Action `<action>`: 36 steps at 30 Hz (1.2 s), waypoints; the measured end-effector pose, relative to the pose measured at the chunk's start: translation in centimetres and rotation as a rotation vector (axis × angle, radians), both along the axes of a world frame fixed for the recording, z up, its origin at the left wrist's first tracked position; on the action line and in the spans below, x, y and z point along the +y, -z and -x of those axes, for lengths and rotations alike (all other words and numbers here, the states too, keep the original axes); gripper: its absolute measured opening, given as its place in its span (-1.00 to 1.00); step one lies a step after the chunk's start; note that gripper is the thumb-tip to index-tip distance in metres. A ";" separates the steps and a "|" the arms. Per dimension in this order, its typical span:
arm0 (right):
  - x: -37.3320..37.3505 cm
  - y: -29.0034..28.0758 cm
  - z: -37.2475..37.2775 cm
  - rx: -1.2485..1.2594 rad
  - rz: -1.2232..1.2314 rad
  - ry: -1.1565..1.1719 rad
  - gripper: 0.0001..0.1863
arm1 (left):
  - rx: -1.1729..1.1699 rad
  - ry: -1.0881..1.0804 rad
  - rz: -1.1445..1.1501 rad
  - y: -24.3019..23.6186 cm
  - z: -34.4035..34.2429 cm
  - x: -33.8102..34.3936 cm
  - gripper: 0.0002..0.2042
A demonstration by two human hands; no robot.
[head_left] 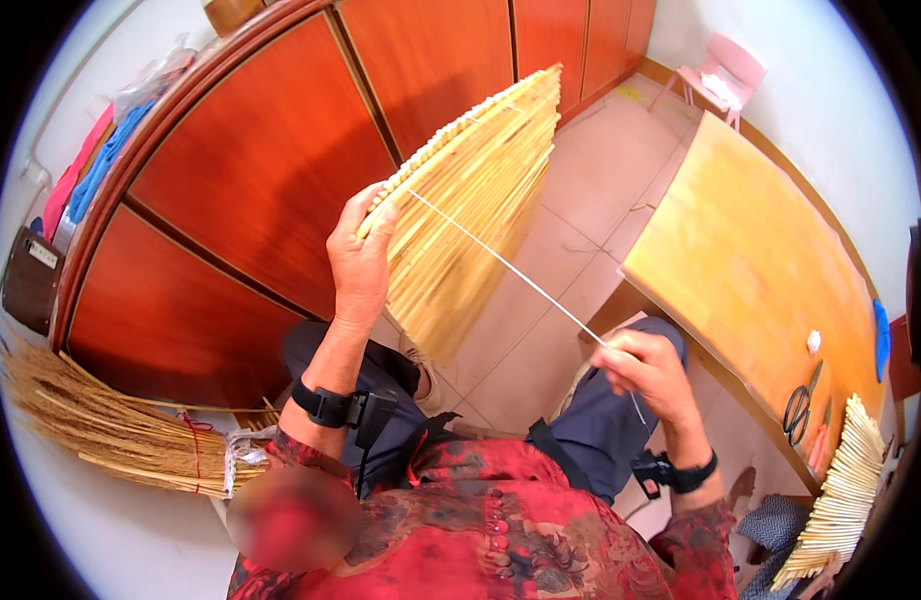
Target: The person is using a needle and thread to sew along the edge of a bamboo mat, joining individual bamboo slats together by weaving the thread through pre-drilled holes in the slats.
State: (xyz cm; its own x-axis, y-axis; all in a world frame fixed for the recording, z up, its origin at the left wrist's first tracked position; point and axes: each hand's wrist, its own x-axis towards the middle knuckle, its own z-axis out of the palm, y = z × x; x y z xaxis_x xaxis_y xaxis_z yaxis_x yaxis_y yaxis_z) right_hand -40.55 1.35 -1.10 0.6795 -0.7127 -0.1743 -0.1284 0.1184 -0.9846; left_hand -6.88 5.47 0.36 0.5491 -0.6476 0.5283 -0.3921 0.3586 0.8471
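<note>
A flat mat of pale yellow stalks [476,195], bound side by side, is held up before me at a slant. My left hand [361,262] is closed round its near upper corner, with the thumb on the stalk face. From the mat, close to that thumb, a white string [513,267] runs taut down to the right. My right hand [649,368] pinches this string above my right knee, and a loose end dangles below the fingers. Stitches of the string show along the mat's upper edge.
Red cabinets [251,180] stand to the left and ahead. A wooden table [751,260] at right bears black scissors [799,408]. Bundled brown bristly stalks [131,425] lie at my left. Another stalk piece [841,490] leans at lower right; a pink chair [726,75] stands far off.
</note>
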 end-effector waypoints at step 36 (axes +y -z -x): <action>-3.5 -1.6 1.5 -0.150 0.144 0.587 -0.81 | 0.559 0.146 -0.293 8.2 6.7 4.4 -0.58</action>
